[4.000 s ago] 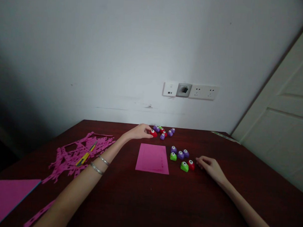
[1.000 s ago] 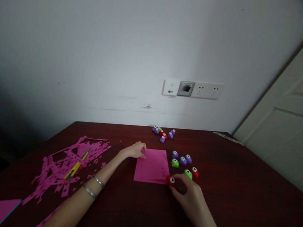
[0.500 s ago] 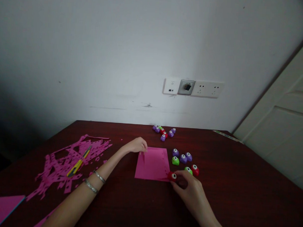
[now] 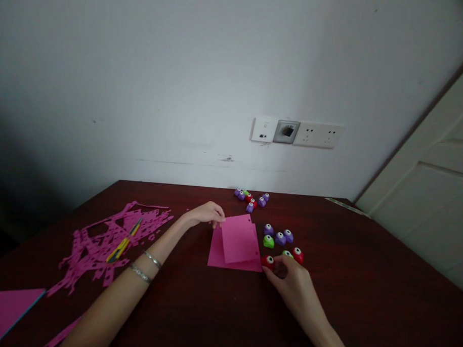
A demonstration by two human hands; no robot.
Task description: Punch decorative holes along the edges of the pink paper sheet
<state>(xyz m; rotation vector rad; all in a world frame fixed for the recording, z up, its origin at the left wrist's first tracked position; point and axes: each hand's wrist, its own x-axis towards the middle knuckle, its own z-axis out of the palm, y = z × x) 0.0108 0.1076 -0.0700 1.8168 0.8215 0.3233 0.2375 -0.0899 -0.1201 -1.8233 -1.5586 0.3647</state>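
Note:
My left hand [image 4: 210, 213] pinches the upper left corner of a small pink paper sheet [image 4: 239, 239], raised at a tilt. Small dark holes show near this sheet's right edge. Under it a second pink sheet [image 4: 216, 259] lies on the table, partly covered. By the lower right corner of the papers, my right hand [image 4: 294, 282] closes its thumb and fingers on a red craft punch [image 4: 267, 261] with a white eye-like top. Just beyond that hand sit another red punch [image 4: 298, 255] and a green one [image 4: 287, 254], partly hidden by the fingers.
Purple punches [image 4: 280, 238] and a green punch [image 4: 268, 241] stand right of the papers; several more [image 4: 250, 199] cluster by the wall. Pink paper scraps [image 4: 88, 254] cover the left side, a yellow utility knife [image 4: 123, 243] on top. A pink sheet stack [image 4: 10, 312] lies front left.
My left hand has lifted the upper sheet, which now stands off the lower one. The red punch in my right hand has shifted slightly right and away, off the paper corner.

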